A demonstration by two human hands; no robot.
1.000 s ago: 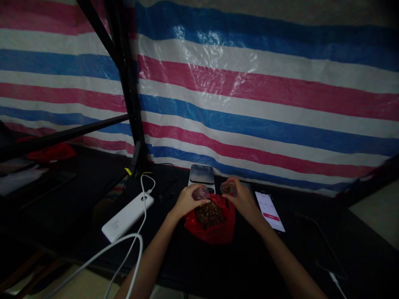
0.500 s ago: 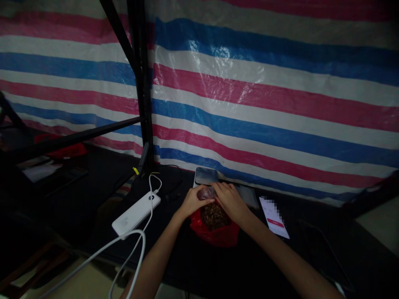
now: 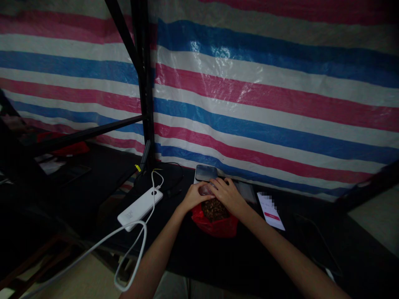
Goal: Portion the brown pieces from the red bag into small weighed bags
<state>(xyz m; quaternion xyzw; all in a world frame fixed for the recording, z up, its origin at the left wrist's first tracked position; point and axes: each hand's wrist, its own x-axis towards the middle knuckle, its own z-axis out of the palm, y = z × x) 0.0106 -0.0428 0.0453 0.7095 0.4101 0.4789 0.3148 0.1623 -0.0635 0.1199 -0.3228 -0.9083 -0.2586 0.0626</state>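
A small clear, shiny plastic item [image 3: 205, 189], perhaps a bag or a cup, is between my hands; its kind cannot be made out. My left hand [image 3: 193, 197] curls round its left side, thumb toward me. My right hand [image 3: 228, 196] lies over its right side, fingers bent across the top and hiding part of it. Just below, on the near side, an opened red plastic bag [image 3: 218, 228] holds a heap of small brown dried pieces [image 3: 215, 209]. The right hand's heel hangs at this bag's right edge.
Behind my hands lies a dark-screened phone [image 3: 206, 172]. To the right is a lit phone [image 3: 270, 211]; to the left, a white power bank [image 3: 140, 207] with a looping white cable [image 3: 145, 236]. A black metal post [image 3: 146, 91] stands before striped sheeting [image 3: 264, 95].
My right hand's fingers have moved further left over the clear item, covering more of it. The whole view has shifted slightly; the red bag stays below my hands.
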